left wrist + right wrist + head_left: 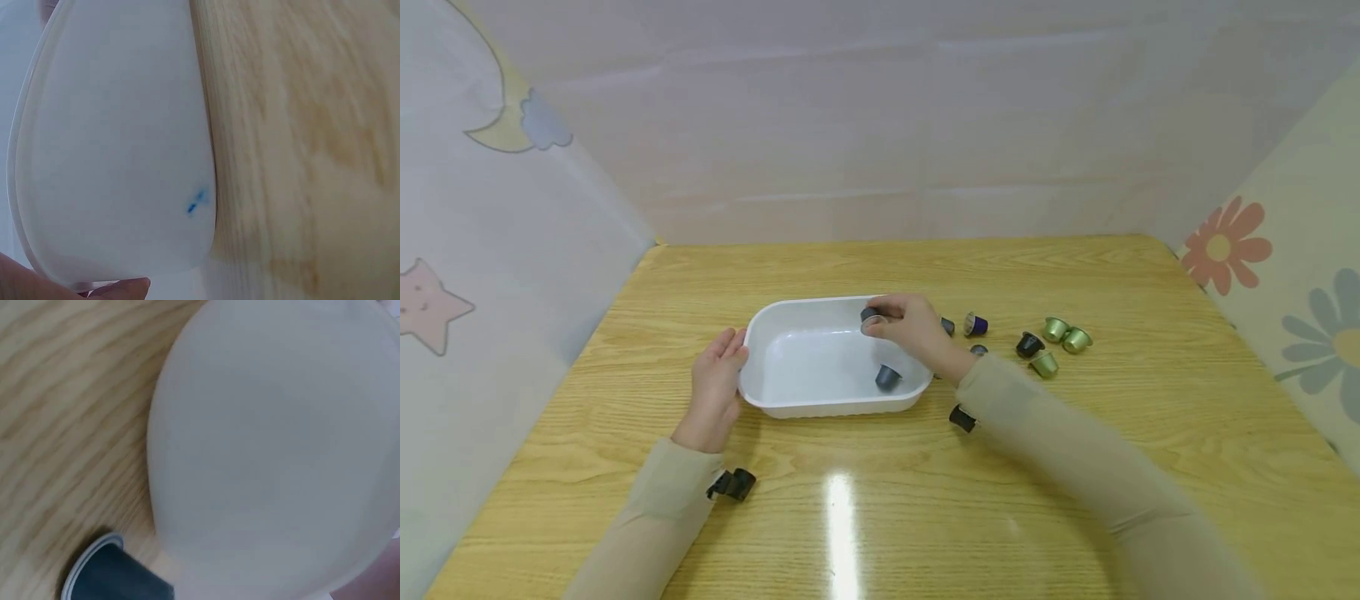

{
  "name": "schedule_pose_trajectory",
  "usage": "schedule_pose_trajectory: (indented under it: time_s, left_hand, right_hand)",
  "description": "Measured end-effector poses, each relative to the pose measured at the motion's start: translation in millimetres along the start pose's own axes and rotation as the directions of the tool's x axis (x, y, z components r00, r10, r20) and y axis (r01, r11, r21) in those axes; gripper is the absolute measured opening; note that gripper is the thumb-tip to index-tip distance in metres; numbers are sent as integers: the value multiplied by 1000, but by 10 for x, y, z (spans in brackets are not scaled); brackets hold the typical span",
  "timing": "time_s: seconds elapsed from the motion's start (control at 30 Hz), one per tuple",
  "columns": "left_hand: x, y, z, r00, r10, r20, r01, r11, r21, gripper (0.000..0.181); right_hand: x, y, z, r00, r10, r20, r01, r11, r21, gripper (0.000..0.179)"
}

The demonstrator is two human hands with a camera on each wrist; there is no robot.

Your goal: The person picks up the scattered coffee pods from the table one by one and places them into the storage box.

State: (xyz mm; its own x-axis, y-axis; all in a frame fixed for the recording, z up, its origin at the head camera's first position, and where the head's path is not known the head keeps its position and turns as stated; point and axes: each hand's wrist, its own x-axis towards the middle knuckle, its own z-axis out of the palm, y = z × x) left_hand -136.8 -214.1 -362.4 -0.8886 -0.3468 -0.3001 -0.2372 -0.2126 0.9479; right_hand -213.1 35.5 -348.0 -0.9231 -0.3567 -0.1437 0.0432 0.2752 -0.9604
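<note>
A white rectangular dish (pixel 805 358) with rounded corners stands on the wooden table. My left hand (pixel 715 385) grips its left end, thumb at the rim; the left wrist view has those fingers (pixel 128 289) against the dish's corner. Over the right half of the dish, my right hand (pixel 921 332) pinches a dark grey coffee capsule (pixel 869 314) between thumb and fingers. Another grey capsule (pixel 887 378) lies inside, near the front right corner. In the right wrist view a dark capsule (pixel 119 575) lies on the table beside the dish; the right hand's grip is out of sight there.
Right of the dish lie a purple capsule (pixel 977 324), a black capsule (pixel 1029 345) and green capsules (pixel 1056 329). Two grey capsules (pixel 979 350) are partly hidden by my right arm. Patterned sheets (pixel 880 125) enclose the table's back and sides.
</note>
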Motion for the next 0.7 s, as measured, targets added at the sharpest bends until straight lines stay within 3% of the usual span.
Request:
schedule_pose_trajectory:
  time_s: [0.7]
  left_hand:
    - [-12, 0, -6, 1000, -18, -11, 18, 1000, -4, 55]
  right_hand:
    - [-54, 17, 329, 999, -39, 34, 43, 993, -107, 40]
